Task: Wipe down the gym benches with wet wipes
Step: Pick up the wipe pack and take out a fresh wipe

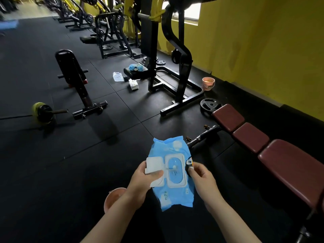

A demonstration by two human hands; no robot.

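The pack of wet wipes (pixel 172 174) is held in the air in front of the person, just left of the near end of the maroon bench (pixel 273 151), so the bench is within reach once a wipe is out. The left hand (pixel 142 183) curls round the pack's left edge, its thumb pinning the white flip lid (pixel 154 166) folded back, which keeps the oval opening clear. The right hand (pixel 201 179) pinches the pack's right edge, fingers (pixel 192 168) closed on the wrapper to steady it. A small white tuft shows at the opening, probably a wipe's tip, though it is too small to be sure. An orange bowl (pixel 114 197) sits on the floor below the pack.
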